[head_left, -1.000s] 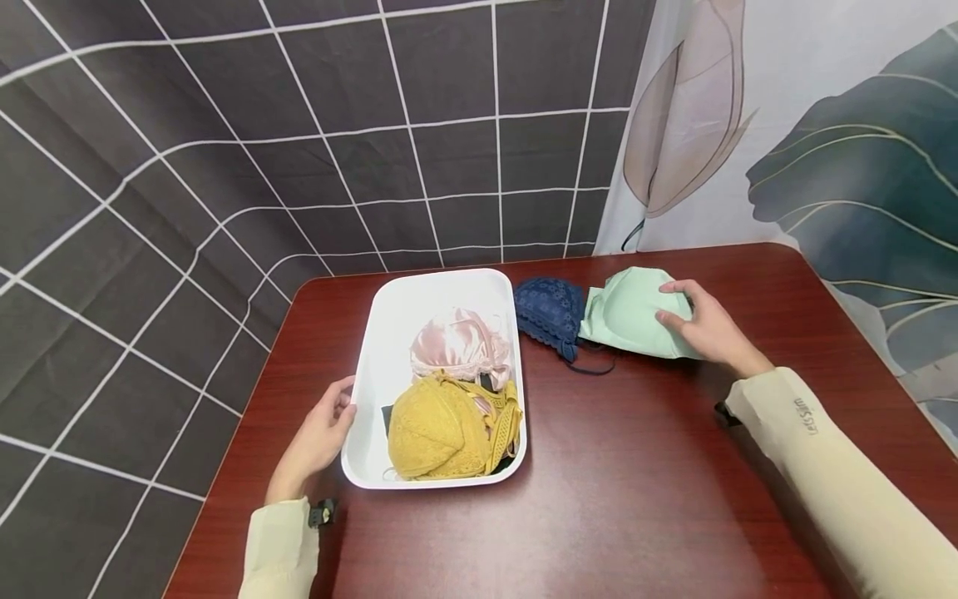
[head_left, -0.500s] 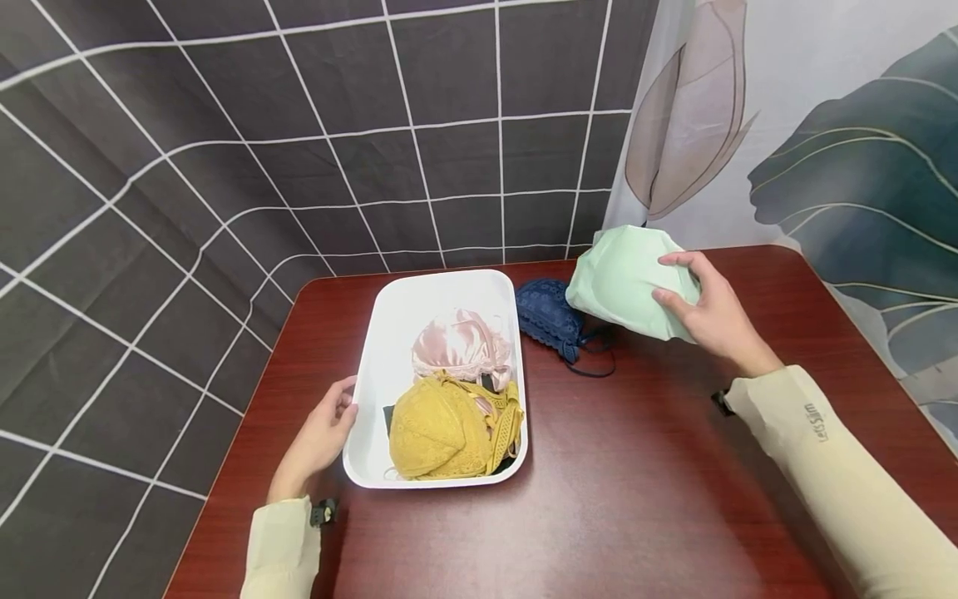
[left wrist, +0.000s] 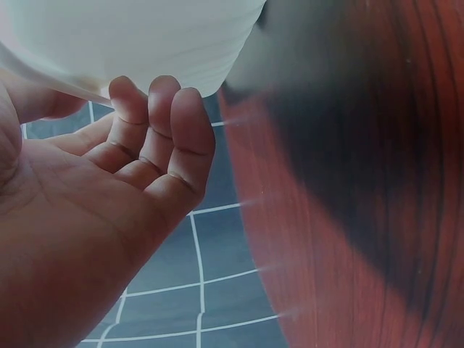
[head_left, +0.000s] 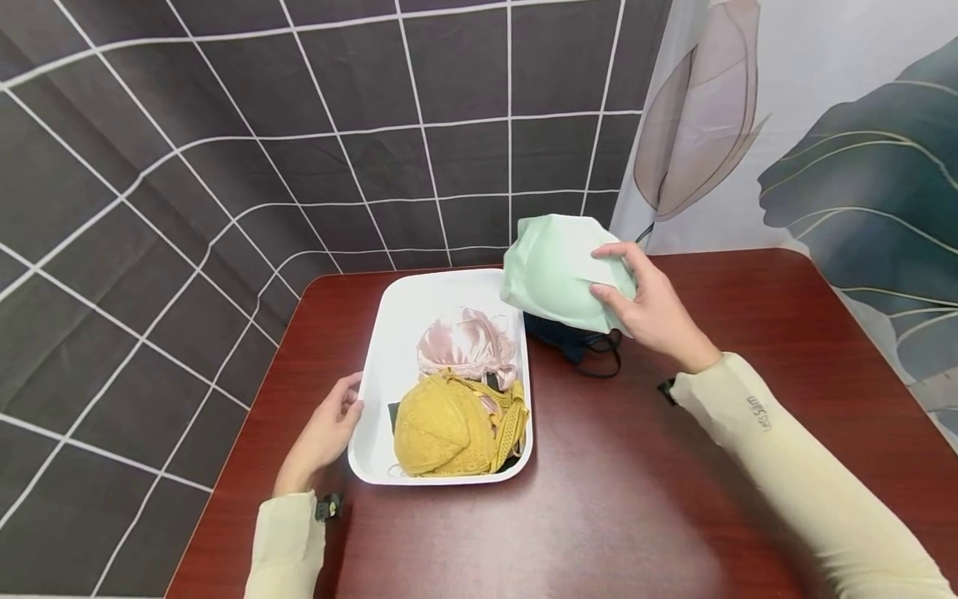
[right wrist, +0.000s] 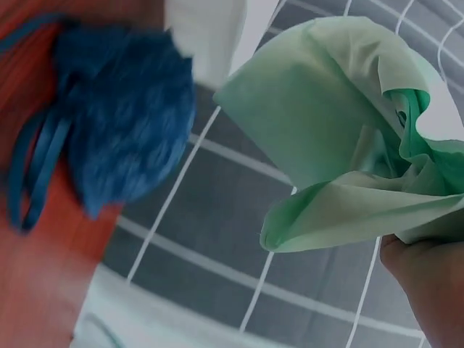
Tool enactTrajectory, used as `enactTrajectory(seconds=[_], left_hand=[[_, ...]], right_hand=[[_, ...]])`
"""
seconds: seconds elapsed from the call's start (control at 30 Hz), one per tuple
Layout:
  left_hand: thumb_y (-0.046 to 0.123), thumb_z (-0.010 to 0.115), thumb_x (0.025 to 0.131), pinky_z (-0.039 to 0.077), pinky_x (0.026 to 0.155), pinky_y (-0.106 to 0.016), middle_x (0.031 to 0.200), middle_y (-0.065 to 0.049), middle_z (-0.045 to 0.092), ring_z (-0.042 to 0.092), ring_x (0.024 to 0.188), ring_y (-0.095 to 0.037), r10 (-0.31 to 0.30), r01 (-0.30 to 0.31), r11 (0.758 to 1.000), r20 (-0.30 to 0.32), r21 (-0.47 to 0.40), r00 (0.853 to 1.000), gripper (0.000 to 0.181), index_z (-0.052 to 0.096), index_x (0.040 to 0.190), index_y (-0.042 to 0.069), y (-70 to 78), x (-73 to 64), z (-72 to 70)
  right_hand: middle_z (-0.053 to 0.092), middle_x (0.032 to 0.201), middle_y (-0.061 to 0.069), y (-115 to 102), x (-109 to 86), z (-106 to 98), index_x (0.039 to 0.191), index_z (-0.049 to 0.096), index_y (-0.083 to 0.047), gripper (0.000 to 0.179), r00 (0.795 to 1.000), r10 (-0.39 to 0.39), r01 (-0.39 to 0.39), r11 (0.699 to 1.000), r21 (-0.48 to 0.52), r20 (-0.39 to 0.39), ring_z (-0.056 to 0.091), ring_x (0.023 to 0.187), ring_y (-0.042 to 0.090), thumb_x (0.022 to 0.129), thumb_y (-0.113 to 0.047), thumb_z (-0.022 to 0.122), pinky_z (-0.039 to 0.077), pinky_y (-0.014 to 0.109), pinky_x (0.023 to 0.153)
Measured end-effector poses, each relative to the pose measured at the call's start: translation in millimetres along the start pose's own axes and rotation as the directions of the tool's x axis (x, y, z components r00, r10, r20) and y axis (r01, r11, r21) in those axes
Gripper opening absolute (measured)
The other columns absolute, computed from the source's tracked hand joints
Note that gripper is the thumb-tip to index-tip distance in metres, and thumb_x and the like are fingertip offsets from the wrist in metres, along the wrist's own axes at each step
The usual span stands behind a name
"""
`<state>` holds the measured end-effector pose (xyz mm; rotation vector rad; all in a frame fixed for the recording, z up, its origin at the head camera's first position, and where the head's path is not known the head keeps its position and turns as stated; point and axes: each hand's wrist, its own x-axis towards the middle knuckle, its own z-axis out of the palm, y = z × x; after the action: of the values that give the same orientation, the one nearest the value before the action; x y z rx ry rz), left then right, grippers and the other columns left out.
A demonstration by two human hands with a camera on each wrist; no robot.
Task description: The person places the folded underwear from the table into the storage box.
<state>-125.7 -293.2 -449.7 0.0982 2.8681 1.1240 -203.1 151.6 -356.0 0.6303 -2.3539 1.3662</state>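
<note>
My right hand (head_left: 659,312) pinches a smooth mint-green bra (head_left: 561,270) between thumb and fingers, raised at the right rim of a white plastic tray (head_left: 382,358). In the right wrist view the bra's loose folds (right wrist: 319,109) hang out from the hand. Beneath it, a navy lace bra (right wrist: 123,116) with thin straps lies right of the tray, largely hidden in the head view. My left hand (head_left: 325,433) rests at the tray's left side, its bent fingertips (left wrist: 190,109) against the outer wall. A pink satin bra (head_left: 464,345) and a mustard-yellow lace bra (head_left: 441,428) lie inside.
A reddish-brown wooden table (head_left: 599,466) carries everything. Behind it hangs a dark grey curtain (head_left: 464,158) with white grid lines. To the right is a pale curtain (head_left: 808,91) with a leaf print.
My right hand has lifted the mint-green bra off the table and carried it left, over the navy bra to the tray's edge. The left hand stays at the tray's side.
</note>
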Motion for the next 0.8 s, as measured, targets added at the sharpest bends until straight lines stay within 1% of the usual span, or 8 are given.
enactTrajectory(seconds=[0.07,0.13,0.2,0.27,0.4,0.5,0.63,0.8], left_hand=[[0.004,0.050,0.095,0.046,0.074,-0.039,0.099,-0.014,0.053,0.053,0.086,-0.027,0.004,-0.004,1.000,-0.002,-0.004,1.000,0.045,0.037,0.138,0.000,0.8,0.3,0.2],[0.004,0.050,0.095,0.046,0.074,-0.039,0.099,-0.014,0.053,0.053,0.085,-0.026,0.006,-0.006,1.000,0.002,-0.009,1.000,0.045,0.037,0.138,0.000,1.4,0.6,0.2],[0.004,0.050,0.095,0.046,0.073,-0.039,0.098,-0.014,0.053,0.052,0.085,-0.027,0.010,-0.009,1.000,0.001,-0.014,1.000,0.045,0.037,0.138,0.000,1.9,0.9,0.3],[0.004,0.050,0.095,0.046,0.074,-0.039,0.098,-0.013,0.052,0.052,0.085,-0.026,0.010,-0.010,1.000,0.002,-0.012,1.000,0.046,0.037,0.139,0.001,2.0,1.2,0.4],[0.004,0.050,0.095,0.046,0.074,-0.039,0.097,-0.014,0.052,0.053,0.085,-0.027,0.006,-0.006,1.000,0.002,-0.013,1.000,0.046,0.037,0.139,0.001,1.5,1.9,1.1],[0.005,0.049,0.095,0.046,0.074,-0.040,0.097,-0.013,0.052,0.053,0.085,-0.027,-0.007,0.007,1.000,0.005,-0.013,1.000,0.046,0.037,0.139,0.001,1.4,1.9,1.2],[0.006,0.049,0.096,0.046,0.075,-0.040,0.099,-0.013,0.052,0.053,0.087,-0.027,-0.031,0.032,0.999,0.010,-0.018,0.999,0.046,0.036,0.140,0.003,0.7,2.2,0.5],[0.006,0.049,0.096,0.045,0.075,-0.040,0.099,-0.013,0.051,0.052,0.087,-0.027,-0.037,0.038,0.999,0.013,-0.017,0.999,0.046,0.036,0.140,0.003,0.3,2.9,0.0]], right_hand=[[0.052,0.123,0.016,-13.6,3.1,12.0,0.123,0.051,-0.002,0.040,1.000,-0.022,0.022,0.999,0.026,0.016,0.049,0.100,0.025,0.085,0.003,0.065,0.037,0.024,0.079],[0.052,0.123,0.016,-21.4,6.8,26.7,0.122,0.051,-0.001,0.039,0.998,-0.048,0.046,0.997,0.055,0.040,0.049,0.103,0.025,0.085,0.003,0.065,0.038,0.028,0.083],[0.053,0.124,0.012,-16.9,11.4,44.5,0.123,0.051,-0.004,0.039,0.996,-0.070,0.065,0.995,0.079,0.063,0.050,0.106,0.023,0.086,0.000,0.065,0.038,0.033,0.086],[0.052,0.125,0.008,-9.9,15.4,62.2,0.123,0.051,-0.009,0.039,0.993,-0.077,0.068,0.992,0.107,0.086,0.049,0.109,0.021,0.087,-0.003,0.066,0.038,0.037,0.088],[0.050,0.129,0.003,0.8,19.7,95.5,0.124,0.050,-0.017,0.039,0.987,-0.066,0.047,0.990,0.132,0.148,0.050,0.112,0.018,0.089,-0.010,0.065,0.042,0.039,0.084],[0.049,0.132,0.004,3.6,20.7,118.2,0.125,0.049,-0.019,0.038,0.974,-0.065,0.038,0.991,0.126,0.217,0.050,0.115,0.021,0.091,-0.012,0.063,0.043,0.041,0.085],[0.050,0.132,0.004,7.1,22.0,140.7,0.126,0.048,-0.019,0.037,0.951,-0.043,0.015,0.995,0.094,0.305,0.048,0.119,0.022,0.092,-0.012,0.061,0.039,0.040,0.092],[0.052,0.130,0.006,14.8,22.7,158.3,0.125,0.049,-0.017,0.036,0.929,0.036,-0.046,0.999,0.019,0.367,0.048,0.120,0.022,0.092,-0.010,0.061,0.037,0.039,0.096]])
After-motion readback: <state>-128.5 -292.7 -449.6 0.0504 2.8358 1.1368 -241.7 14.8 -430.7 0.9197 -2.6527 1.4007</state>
